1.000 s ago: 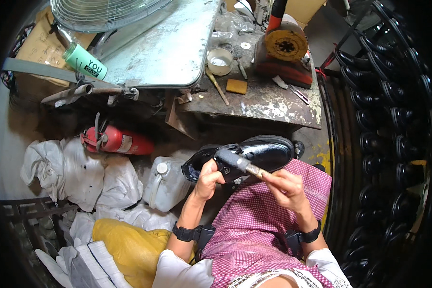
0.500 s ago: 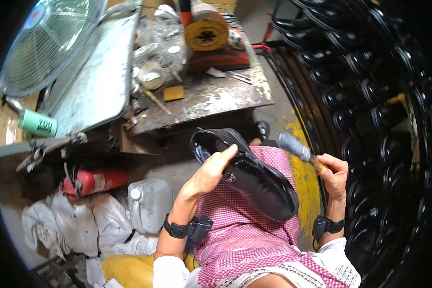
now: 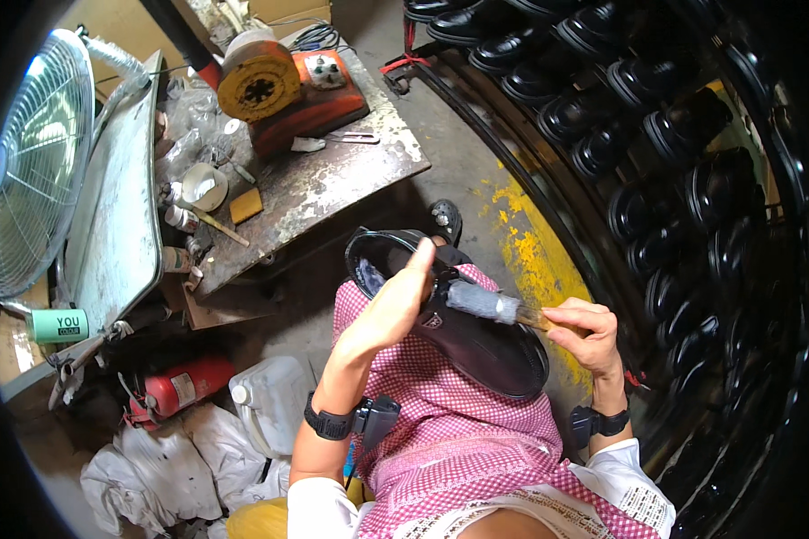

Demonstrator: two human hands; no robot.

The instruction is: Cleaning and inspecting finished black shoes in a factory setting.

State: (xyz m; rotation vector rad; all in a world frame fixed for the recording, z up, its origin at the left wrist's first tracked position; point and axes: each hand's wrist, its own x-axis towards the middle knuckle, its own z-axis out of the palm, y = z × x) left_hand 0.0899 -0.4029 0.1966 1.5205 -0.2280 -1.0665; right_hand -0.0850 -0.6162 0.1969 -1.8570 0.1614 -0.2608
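One black shoe bearing a small emblem lies over the checked apron; left hand fingers grip it, right hand fingers pinch a brush; dark lettering marks a green cylinder.

Smooth leather-like shoe, wooden-handled brush, cloth apron
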